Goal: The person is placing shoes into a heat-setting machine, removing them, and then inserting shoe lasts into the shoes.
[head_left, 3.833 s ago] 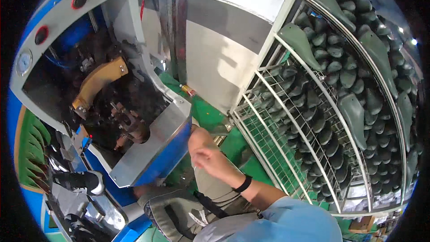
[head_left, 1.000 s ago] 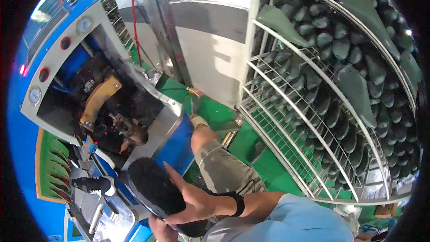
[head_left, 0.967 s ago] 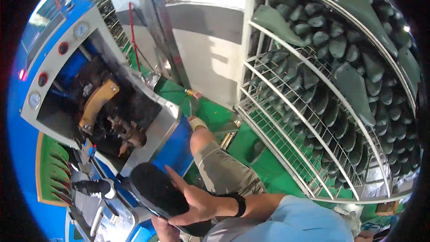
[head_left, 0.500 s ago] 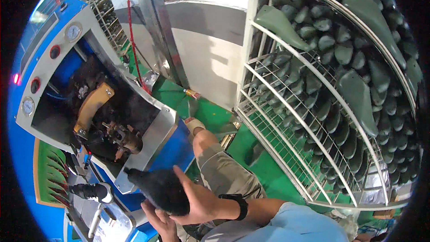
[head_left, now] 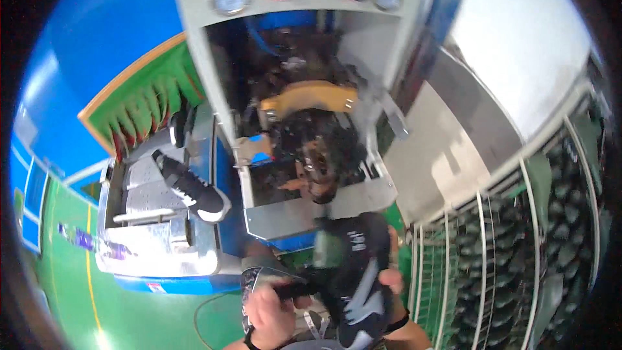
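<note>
In front of my body a black shoe upper (head_left: pixel 360 266) with grey and white patches is held up between my hands. My right hand (head_left: pixel 392 280) grips its right side, fingers partly hidden behind it. My left hand (head_left: pixel 271 314) is closed on a black flap at its left side, blurred by motion. A dull green shoe last (head_left: pixel 328 249) shows at the opening of the upper; how deep it sits I cannot tell. Just beyond stands a machine (head_left: pixel 295 217) with a dark cavity, a yellow curved pad (head_left: pixel 310 97) and a metal clamp (head_left: pixel 319 172).
Left of the machine, a metal conveyor (head_left: pixel 146 185) carries a black-and-white shoe (head_left: pixel 192 188) and another shoe (head_left: pixel 178 131) before a green fringed curtain (head_left: pixel 146 100). A wire rack (head_left: pixel 479 266) full of green lasts stands close on the right. A cable (head_left: pixel 201 314) lies on the green floor.
My view has swung left, so the machine now stands ahead instead of at the left. The shoe upper has turned, showing its patterned side. My left hand has moved to its flap.
</note>
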Demonstrator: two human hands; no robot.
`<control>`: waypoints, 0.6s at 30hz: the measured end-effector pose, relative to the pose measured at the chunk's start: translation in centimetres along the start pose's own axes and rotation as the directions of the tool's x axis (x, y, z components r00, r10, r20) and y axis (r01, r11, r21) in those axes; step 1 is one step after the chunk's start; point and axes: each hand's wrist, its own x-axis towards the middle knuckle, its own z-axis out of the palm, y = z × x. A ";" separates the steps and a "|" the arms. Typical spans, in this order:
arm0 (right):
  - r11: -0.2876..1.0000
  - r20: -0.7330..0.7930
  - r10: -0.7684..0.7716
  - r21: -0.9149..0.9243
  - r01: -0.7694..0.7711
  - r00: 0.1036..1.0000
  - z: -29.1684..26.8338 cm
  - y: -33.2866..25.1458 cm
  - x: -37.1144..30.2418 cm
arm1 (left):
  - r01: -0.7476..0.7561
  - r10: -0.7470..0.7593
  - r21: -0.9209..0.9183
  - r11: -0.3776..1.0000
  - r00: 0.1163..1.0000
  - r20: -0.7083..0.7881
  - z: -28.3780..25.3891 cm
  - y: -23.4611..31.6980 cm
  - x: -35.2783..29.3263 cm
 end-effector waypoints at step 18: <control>-0.205 0.137 0.224 -0.961 0.184 0.965 14.1 -11.4 20.4 | 0.296 -0.389 0.253 0.921 0.689 0.611 -2.2 -3.3 2.7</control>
